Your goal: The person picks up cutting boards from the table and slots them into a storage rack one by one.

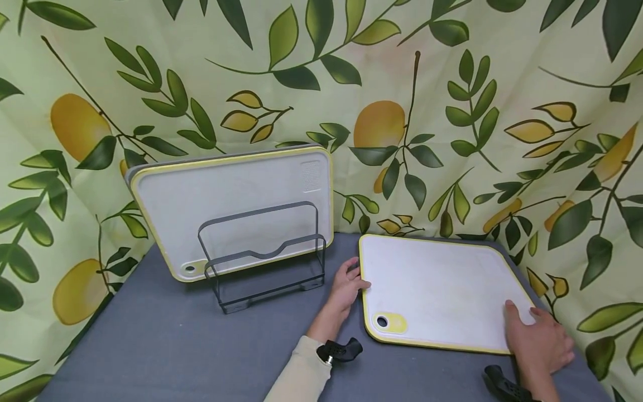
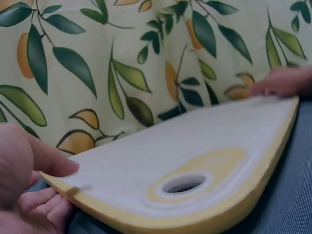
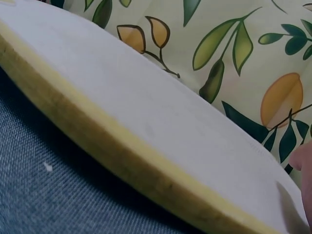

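A white cutting board [image 1: 442, 287] with a yellow rim and a hanging hole lies on the grey table [image 1: 166, 346] at the right. My left hand [image 1: 354, 279] pinches its left edge. In the left wrist view the thumb [image 2: 46, 163] lies on top and the fingers [image 2: 41, 207] curl under the board [image 2: 161, 161], whose edge is slightly raised. My right hand [image 1: 532, 329] holds the near right corner, thumb on the white face. The right wrist view shows the board's yellow edge [image 3: 112, 151] above the cloth and a bit of that hand [image 3: 303, 165].
A dark wire rack [image 1: 266, 257] stands left of centre. Behind it a second white board [image 1: 236, 190] with a yellow rim leans on the leaf-and-lemon printed cloth [image 1: 402, 84], which closes in the back and both sides.
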Demonstrator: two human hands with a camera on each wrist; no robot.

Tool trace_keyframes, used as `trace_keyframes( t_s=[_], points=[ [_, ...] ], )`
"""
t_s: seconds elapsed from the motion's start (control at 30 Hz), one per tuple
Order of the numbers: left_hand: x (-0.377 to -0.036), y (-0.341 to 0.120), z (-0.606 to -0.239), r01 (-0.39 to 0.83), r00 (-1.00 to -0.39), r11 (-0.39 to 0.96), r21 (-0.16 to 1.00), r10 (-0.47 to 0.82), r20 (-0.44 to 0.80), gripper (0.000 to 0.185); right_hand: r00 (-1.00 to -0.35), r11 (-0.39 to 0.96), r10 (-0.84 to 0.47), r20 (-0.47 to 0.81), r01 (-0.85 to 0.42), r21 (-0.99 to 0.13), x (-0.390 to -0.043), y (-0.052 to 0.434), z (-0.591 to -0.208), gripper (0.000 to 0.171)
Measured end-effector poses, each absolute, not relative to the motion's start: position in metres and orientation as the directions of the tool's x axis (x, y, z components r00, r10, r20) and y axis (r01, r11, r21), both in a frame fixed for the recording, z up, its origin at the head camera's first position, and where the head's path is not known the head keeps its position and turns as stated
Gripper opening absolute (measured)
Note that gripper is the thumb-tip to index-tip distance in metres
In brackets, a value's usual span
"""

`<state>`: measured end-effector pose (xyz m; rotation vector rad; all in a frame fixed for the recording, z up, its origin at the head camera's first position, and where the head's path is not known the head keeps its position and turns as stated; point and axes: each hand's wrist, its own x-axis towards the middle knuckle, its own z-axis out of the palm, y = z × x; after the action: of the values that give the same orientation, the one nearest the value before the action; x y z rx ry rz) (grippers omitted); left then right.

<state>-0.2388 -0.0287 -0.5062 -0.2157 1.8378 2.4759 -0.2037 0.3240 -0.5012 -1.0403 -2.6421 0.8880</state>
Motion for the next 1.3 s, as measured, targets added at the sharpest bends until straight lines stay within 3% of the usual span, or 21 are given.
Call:
trace_keyframes(
  t_s=[0.23, 0.4, 0.57, 0.73, 0.83, 0.93, 1.07, 1.3],
  points=[
    [-0.238, -0.034, -0.509, -0.128, -0.991, -0.182, 0.975, 0.047, -0.122, 0.082, -0.742, 0.563, 0.667, -0.061, 0.556, -0.611, -0.205, 0.325, -0.504, 0.085],
    [-0.235, -0.030, -0.511, -0.084, -0.996, -0.044, 0.995, 0.022, -0.084, 0.074, -0.741, 0.562, 0.669, -0.056, 0.554, -0.614, -0.205, 0.324, -0.503, 0.083],
    [-0.233, -0.028, -0.510, -0.061, -0.998, -0.028, 0.998, -0.001, -0.061, 0.068, -0.744, 0.564, 0.665, -0.060, 0.553, -0.613, -0.204, 0.325, -0.504, 0.082],
    [-0.234, -0.024, -0.511, -0.034, -0.997, 0.002, 0.999, -0.063, -0.034, 0.048, -0.745, 0.565, 0.665, -0.057, 0.551, -0.613, -0.205, 0.327, -0.505, 0.079],
    [-0.233, -0.020, -0.512, 0.006, -0.991, 0.130, 0.991, -0.131, 0.023, 0.030, -0.743, 0.565, 0.667, -0.049, 0.548, -0.617, -0.206, 0.326, -0.505, 0.077],
    [-0.231, -0.017, -0.512, 0.027, -0.979, 0.294, 0.955, -0.186, 0.085, 0.025, -0.744, 0.567, 0.666, -0.046, 0.546, -0.616, -0.206, 0.326, -0.504, 0.076],
    [-0.229, -0.014, -0.513, 0.017, -0.970, 0.378, 0.926, -0.218, 0.107, 0.029, -0.748, 0.572, 0.662, -0.048, 0.545, -0.613, -0.204, 0.326, -0.505, 0.075],
    [-0.228, -0.014, -0.512, -0.010, -0.978, 0.345, 0.939, -0.200, 0.063, 0.047, -0.754, 0.581, 0.656, -0.037, 0.535, -0.613, -0.203, 0.326, -0.505, 0.074]
  ],
)
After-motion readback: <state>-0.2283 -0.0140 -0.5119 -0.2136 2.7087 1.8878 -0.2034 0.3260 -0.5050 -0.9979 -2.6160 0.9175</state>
